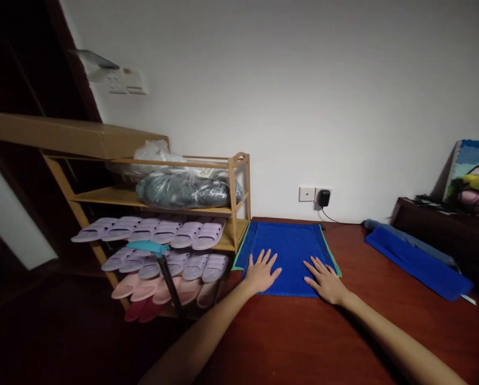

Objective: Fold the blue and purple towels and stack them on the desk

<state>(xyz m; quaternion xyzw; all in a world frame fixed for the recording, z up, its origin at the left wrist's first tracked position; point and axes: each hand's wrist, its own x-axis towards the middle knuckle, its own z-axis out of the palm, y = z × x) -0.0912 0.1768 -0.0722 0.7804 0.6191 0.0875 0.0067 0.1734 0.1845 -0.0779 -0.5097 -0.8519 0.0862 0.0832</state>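
A blue cloth [288, 251] with green edging showing at its sides lies flat on the reddish-brown wooden table [275, 342]. It looks layered, with a narrower blue piece on top. My left hand [261, 274] rests palm down on its left part, fingers spread. On the right side, my right hand [326, 282] lies flat on the cloth near its edge, fingers apart. Neither hand grips anything. Farther right on the table is a folded blue cloth [418, 262] with a white tag, beside a grey-blue cloth [411, 241].
Left of the table stands a wooden shoe rack [235, 208] with several lilac slippers [209, 232], bagged items [191, 187] and a cardboard box [79, 138]. A blue-topped handle [149, 247] rises before it. A black plug adapter [323, 198] sits in the wall; a dark raised ledge [424, 214] borders the right.
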